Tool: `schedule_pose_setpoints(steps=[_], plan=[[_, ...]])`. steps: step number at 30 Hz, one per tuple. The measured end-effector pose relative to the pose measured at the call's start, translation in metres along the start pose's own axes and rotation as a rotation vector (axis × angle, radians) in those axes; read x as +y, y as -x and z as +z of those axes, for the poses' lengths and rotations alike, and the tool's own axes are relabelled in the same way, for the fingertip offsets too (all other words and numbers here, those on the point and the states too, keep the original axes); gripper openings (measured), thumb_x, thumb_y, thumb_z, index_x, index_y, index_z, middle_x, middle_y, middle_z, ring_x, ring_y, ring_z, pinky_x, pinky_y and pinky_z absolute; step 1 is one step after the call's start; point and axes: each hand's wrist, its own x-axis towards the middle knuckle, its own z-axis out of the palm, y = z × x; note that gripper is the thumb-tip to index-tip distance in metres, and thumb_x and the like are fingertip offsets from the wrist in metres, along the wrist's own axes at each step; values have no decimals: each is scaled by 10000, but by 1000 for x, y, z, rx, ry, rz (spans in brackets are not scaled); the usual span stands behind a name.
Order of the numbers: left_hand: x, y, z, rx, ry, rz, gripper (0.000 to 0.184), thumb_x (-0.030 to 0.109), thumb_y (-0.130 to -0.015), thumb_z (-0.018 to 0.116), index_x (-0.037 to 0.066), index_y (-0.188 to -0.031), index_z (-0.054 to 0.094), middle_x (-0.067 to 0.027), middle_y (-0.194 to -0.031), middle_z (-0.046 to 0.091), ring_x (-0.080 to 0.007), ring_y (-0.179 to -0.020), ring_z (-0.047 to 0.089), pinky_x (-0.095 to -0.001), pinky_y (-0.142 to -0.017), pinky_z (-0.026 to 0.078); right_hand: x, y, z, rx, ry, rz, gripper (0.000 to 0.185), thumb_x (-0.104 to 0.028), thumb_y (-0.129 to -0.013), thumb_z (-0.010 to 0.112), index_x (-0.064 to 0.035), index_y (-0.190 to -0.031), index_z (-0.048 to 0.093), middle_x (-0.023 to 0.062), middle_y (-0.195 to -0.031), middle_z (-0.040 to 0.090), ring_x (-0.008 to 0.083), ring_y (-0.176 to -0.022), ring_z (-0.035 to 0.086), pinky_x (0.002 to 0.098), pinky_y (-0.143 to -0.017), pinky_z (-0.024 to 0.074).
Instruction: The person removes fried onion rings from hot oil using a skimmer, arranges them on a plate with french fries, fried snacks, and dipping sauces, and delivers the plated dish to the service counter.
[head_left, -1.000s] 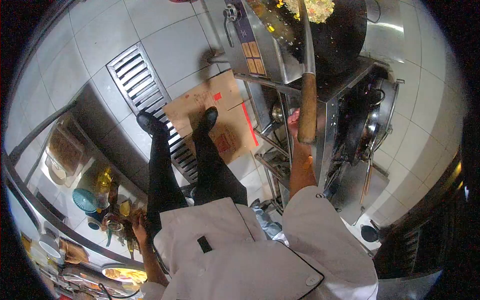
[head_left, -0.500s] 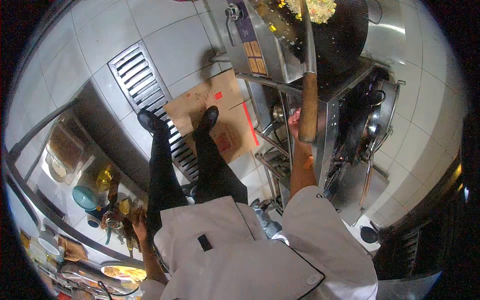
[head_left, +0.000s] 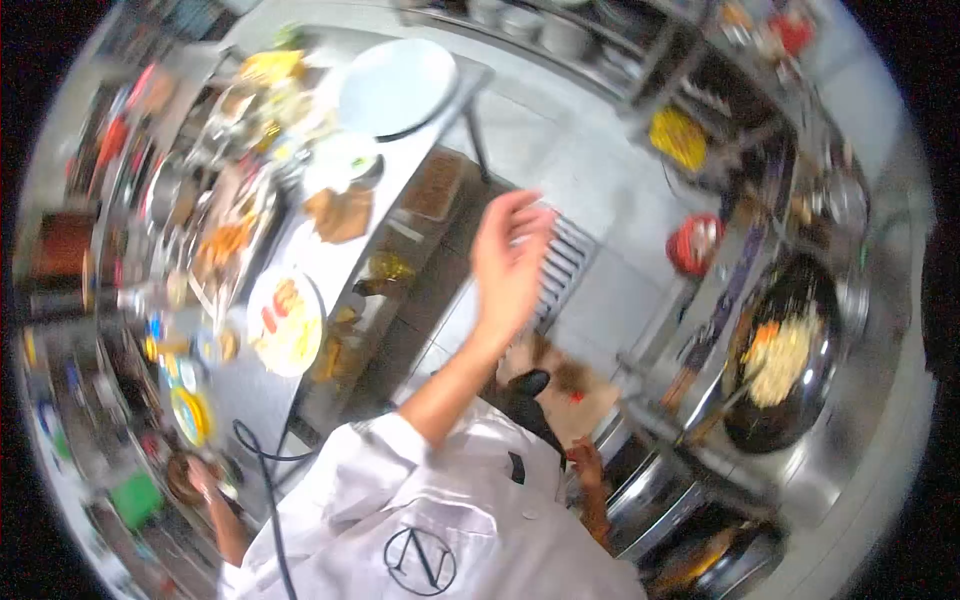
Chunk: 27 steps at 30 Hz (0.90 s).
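Fingers of your left hand (head_left: 510,262): slightly apart, loosely curled, blurred, with nothing seen in their hold; the hand is raised over the floor, overlapping the edge of the slotted floor grate (head_left: 566,268) in view. Right hand (head_left: 588,462): low, beside the stove front; you cannot tell whether its fingers are apart, together or closed on something.

Floor near your dark shoe (head_left: 530,381): one sheet of brown cardboard (head_left: 590,402).

To your right: one dark wok (head_left: 765,432) on the stove, holding cooked rice (head_left: 778,365) with orange pieces; one long-handled utensil (head_left: 708,420), its far end at the food, its handle slanting out over the rim toward you.

To your left: one bench (head_left: 262,392), bearing an oval plate (head_left: 285,322) of red and yellow food and, farther along, a large pale plate (head_left: 398,86). At far left: another person's hand (head_left: 202,477).

Beyond: one red-rimmed container (head_left: 695,245), one yellow item (head_left: 678,138), metal shelving (head_left: 610,85).
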Motion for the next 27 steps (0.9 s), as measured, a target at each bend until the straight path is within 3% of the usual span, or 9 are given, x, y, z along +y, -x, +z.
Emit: schedule_pose_setpoints(steps=[2, 7, 8, 12, 13, 17, 21, 25, 27], plan=[[96, -12, 25, 26, 209, 214, 344, 145, -1043, 692, 13, -1348, 603, -98, -1168, 731, -154, -1012, 714, -282, -830, 568, -85, 8, 38, -52, 467, -232, 300, -213, -1038, 647, -23, -1266, 696, 67, -1045, 750, 194, -891, 698, 323, -861, 559], [309, -22, 7, 127, 320, 882, 258, 175, -972, 742, -25, -1118, 669, -98, -983, 741, -186, -862, 717, -345, -789, 571, -203, 15, 92, -306, 599, -409, 315, -205, -1042, 626, -32, -1299, 682, 81, -1017, 748, 182, -932, 702, 325, -880, 553], [336, -31, -3, 140, 165, 1166, 225, 141, -925, 683, -15, -1076, 624, -184, -901, 692, -323, -799, 697, -410, -739, 564, -219, 2, 103, -346, 644, -487, 317, -207, -1041, 627, -37, -1303, 679, 84, -999, 749, 182, -937, 701, 330, -877, 557], [371, -1, -98, -181, -584, 1486, 290, 198, -937, 749, 46, -1166, 655, -138, -1030, 701, -343, -917, 688, -427, -784, 555, -321, 43, 178, -512, 816, -589, 329, -228, -1093, 603, -29, -1353, 642, 111, -1086, 760, 168, -970, 719, 330, -879, 563], [356, 5, -126, -257, -749, 1458, 372, 202, -931, 754, 59, -1251, 630, -135, -1097, 675, -335, -974, 666, -455, -806, 539, -338, 50, 196, -562, 810, -571, 340, -231, -1070, 627, -40, -1351, 647, 109, -1045, 748, 182, -935, 707, 341, -857, 564], [261, 74, -240, -553, -913, 579, 340, 192, -966, 686, 63, -1269, 604, -161, -1097, 648, -359, -1022, 670, -467, -795, 567, -376, 44, 270, -684, 861, -648, 369, -249, -1045, 678, -45, -1351, 648, 107, -1000, 729, 187, -898, 695, 343, -821, 560], [139, 127, -305, -110, -490, 17, 269, 150, -964, 720, 55, -1214, 690, -89, -960, 754, -195, -801, 719, -317, -723, 559, -418, 51, 360, -791, 861, -740, 339, -224, -1052, 676, -38, -1335, 650, 121, -999, 733, 180, -879, 693, 350, -790, 551], [30, 149, -346, 356, -358, -163, 215, 123, -984, 734, 35, -1176, 695, -17, -903, 749, -50, -755, 631, -242, -682, 511, -466, 56, 477, -867, 887, -751, 298, -200, -1047, 669, -36, -1296, 659, 149, -999, 728, 245, -883, 708, 389, -817, 552], [9, 156, -358, 509, -297, -257, 160, 118, -1007, 717, 24, -1134, 696, -13, -855, 728, -50, -729, 626, -246, -653, 499, -482, 48, 538, -852, 946, -1135, 276, -168, -1032, 657, -28, -1269, 650, 176, -1043, 711, 335, -952, 705, 438, -872, 543]])
